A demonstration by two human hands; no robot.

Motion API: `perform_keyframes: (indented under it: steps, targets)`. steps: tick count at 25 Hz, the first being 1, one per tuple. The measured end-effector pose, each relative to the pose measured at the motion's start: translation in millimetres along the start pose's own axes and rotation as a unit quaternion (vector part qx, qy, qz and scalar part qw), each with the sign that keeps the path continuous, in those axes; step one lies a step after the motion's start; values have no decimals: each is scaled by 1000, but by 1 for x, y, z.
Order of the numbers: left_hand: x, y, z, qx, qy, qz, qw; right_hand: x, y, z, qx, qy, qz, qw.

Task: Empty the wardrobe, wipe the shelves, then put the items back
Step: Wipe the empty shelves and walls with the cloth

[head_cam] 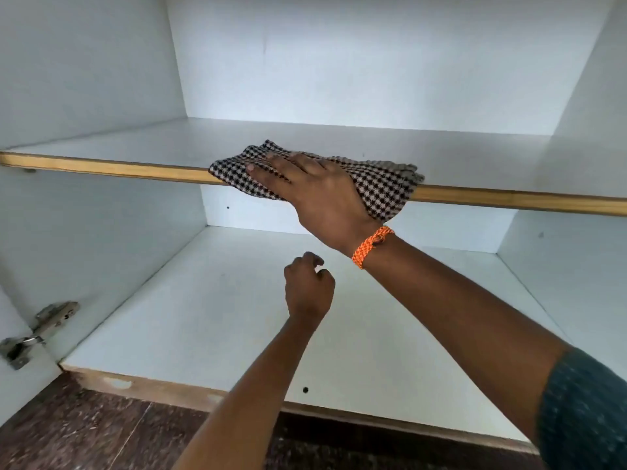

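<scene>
White wardrobe interior: an upper shelf [135, 149] with a wood-coloured front edge, a lower shelf [203, 317] beneath, dark speckled floor [84, 432] at 7 o'clock. The right hand [317, 191] presses flat, fingers [268, 169] straight, on a checked cloth [383, 188] draped over the upper shelf's front edge. The left hand [308, 290], at 6 o'clock from the cloth, hangs loosely curled above the lower shelf, holding nothing.
</scene>
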State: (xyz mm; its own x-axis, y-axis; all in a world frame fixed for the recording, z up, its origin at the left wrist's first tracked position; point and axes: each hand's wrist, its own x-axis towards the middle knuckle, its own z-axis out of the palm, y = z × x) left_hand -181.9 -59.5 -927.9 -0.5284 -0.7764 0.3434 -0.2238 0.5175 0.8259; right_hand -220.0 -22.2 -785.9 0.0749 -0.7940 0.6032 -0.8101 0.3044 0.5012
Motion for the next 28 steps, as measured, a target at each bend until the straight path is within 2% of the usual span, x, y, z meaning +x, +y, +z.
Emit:
perform_keyframes:
  steps: [3,5,7,10,12,13,14,16,17,18,20,23,25,28]
  targets:
    - [-6,9,37,42,-88,103,990,-72,47,0,-120,51,-3,991]
    - [-8,11,65,74,-166,162,970,-134,85,-1,-192,91,29,977]
    - [-9,12,96,123,-260,199,937,-194,120,-3,-253,96,94,958]
    - [-12,14,135,247,-389,207,863,-268,143,-5,-275,91,203,935]
    - [-21,10,155,296,-440,220,819,-319,135,3,-223,32,313,923]
    - [-28,5,160,306,-458,225,804,-345,123,11,-173,-22,374,911]
    - [-35,-2,166,311,-478,223,790,-371,109,21,-113,-100,434,888]
    - [-46,-16,174,321,-502,222,772,-417,80,47,3,-294,505,811]
    - [-52,-22,178,324,-498,229,771,-436,69,58,42,-365,509,779]
    - [-55,-29,180,325,-482,238,779,-448,64,68,68,-392,499,770]
    - [-59,-38,188,324,-462,244,789,-453,71,85,90,-400,483,773]
    - [-66,-44,204,354,-474,232,772,-439,84,108,109,-418,509,744]
    - [-64,-42,217,338,-468,228,784,-427,83,125,112,-414,539,725]
    - [-52,-36,240,286,-447,265,805,-423,73,134,103,-374,563,729]
